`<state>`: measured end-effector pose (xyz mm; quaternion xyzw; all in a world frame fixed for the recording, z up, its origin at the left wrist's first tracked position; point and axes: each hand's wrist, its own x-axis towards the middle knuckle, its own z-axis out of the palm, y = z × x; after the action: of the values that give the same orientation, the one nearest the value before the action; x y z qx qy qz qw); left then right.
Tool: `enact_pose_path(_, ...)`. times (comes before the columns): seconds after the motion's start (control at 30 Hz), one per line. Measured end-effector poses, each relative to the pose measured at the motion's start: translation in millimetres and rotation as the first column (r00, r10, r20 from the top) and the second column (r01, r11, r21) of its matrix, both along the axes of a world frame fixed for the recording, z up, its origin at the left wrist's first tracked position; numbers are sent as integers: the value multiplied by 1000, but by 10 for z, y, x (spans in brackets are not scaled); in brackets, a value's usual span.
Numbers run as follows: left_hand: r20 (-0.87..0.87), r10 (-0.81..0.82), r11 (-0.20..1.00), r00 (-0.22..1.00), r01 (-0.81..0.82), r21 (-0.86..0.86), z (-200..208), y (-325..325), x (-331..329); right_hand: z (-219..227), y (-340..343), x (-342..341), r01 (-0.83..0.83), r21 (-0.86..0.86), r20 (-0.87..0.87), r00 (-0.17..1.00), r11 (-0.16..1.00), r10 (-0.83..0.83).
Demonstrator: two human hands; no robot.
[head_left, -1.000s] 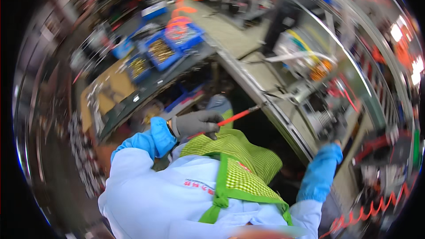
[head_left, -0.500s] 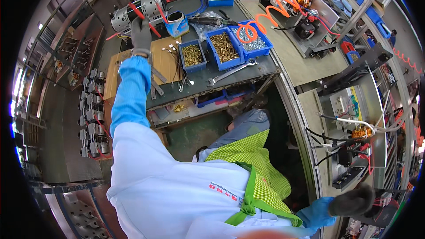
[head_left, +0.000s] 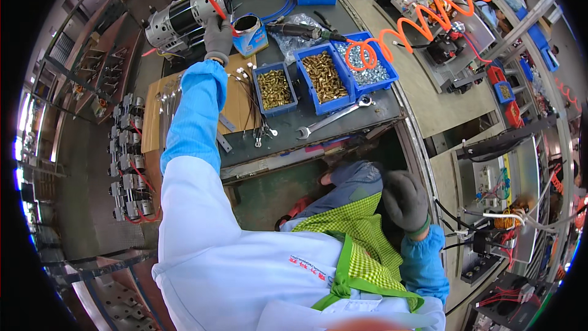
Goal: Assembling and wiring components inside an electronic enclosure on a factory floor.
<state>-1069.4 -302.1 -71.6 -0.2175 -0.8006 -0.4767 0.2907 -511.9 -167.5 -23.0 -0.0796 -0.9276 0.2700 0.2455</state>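
Note:
My left hand (head_left: 218,40), in a dark grey glove, is closed around a thin red stick (head_left: 214,6) over the workbench. Just behind it lies a silver and black electric motor (head_left: 184,24). An open blue and white tin (head_left: 251,40) stands right beside the hand. My right hand (head_left: 406,201), gloved as well, hovers above my lap near the bench at the right. Its fingers look bent but are blurred, and nothing shows in them. Cables with ring terminals (head_left: 257,135) and flat metal strips (head_left: 224,141) lie in front of my left hand.
Blue bins hold brass bolts (head_left: 324,76) and silver fasteners (head_left: 365,67); a smaller bin (head_left: 275,89) holds brass pieces. A combination wrench (head_left: 334,119) lies in front. An orange coiled hose (head_left: 422,24) hangs across. Wired electrical assemblies (head_left: 502,190) stand right, several motor parts (head_left: 128,159) left.
My left hand has moved right with the red stick, closer to the tin. My right hand has come up and inward from the lower right. The view has shifted slightly.

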Motion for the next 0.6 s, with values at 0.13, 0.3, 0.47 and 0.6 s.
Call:
enact_pose_path(0.13, 148, 27, 995, 989, -13, -98, -293, -14, -80, -106, 281, -758, -88, -72, 15, 996, 994, 89)
enact_pose_path(0.3, 107, 55, 993, 993, -66, 97, -347, 53, 151, -292, 548, -1639, -62, -47, 69, 995, 997, 65)
enact_pose_path(0.47, 33, -387, 919, 922, 383, 93, 312, 304, 1213, -563, 688, -2108, -24, 69, 253, 968, 997, 6)
enact_pose_path(0.6, 67, -777, 565, 625, 741, -364, 477, 687, 1601, -637, 607, -2392, 8, 233, 427, 897, 972, -110)
